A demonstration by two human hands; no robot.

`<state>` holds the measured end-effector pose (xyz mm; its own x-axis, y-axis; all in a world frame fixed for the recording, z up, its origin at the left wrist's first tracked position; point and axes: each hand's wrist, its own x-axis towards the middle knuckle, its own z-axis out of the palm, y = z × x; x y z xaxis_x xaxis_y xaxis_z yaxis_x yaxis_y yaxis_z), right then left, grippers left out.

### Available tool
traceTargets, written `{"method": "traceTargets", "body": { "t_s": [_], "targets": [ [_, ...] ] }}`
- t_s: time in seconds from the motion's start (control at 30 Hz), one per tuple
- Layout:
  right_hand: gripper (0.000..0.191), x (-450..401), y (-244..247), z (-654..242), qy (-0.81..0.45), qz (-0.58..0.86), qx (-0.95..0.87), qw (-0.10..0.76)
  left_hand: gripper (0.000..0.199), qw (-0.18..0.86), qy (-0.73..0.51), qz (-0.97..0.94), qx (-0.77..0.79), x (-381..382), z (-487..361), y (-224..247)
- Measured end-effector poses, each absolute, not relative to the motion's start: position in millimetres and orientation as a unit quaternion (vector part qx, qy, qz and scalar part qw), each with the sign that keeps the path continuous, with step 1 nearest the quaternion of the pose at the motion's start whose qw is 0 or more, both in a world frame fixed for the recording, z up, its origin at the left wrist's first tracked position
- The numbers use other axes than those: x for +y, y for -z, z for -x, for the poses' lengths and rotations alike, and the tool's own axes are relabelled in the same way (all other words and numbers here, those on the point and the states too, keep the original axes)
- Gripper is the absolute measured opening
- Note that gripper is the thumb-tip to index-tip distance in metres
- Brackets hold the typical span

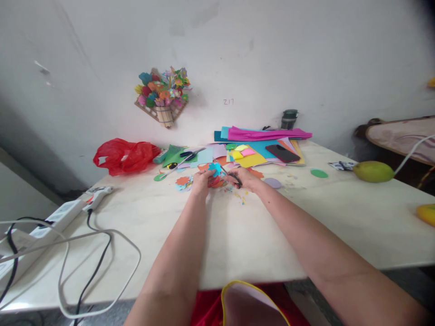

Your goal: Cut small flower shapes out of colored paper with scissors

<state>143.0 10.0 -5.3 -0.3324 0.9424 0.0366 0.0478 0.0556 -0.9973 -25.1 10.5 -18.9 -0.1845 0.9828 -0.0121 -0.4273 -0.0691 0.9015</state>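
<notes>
- Currently, the blue paper flower [214, 170] is pinched by the left hand's [201, 180] fingers, left of the smartphone [282, 153] and nearer the person.
- Right hand [247, 177] fingers wrap the scissors [237, 179]; a slipping blade might nick petal or fingertip.
- Loose paper snippets [244, 198], also nearer than the smartphone, could scatter under a sweeping wrist.
- Both forearms stretch forward above the desk [244, 240], converging.
</notes>
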Motion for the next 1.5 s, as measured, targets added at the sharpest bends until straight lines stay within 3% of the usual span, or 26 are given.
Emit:
{"method": "traceTargets", "body": {
  "t_s": [0.27,0.43,0.63,0.83,1.1,1.5],
  "targets": [
    [0.038,16,3,-155,-0.548,0.417,-0.616,0.382,0.028,0.545,-0.612,-0.395,0.416,10,33,21],
    [0.031,21,6,-164,-0.527,0.44,-0.59,0.424,0.028,0.534,-0.59,-0.441,0.415,11,32,25],
    [0.045,16,0,-166,-0.549,0.395,-0.571,0.465,0.025,0.57,-0.515,-0.491,0.41,6,30,22],
    [0.044,16,-3,-161,-0.558,0.37,-0.581,0.463,0.029,0.591,-0.464,-0.521,0.406,0,25,19],
    [0.03,11,-6,-160,-0.564,0.367,-0.604,0.427,0.025,0.607,-0.452,-0.522,0.393,3,22,22],
    [0.03,10,-4,-151,-0.54,0.396,-0.555,0.494,0.028,0.597,-0.519,-0.459,0.403,6,23,24]
  ]
}}
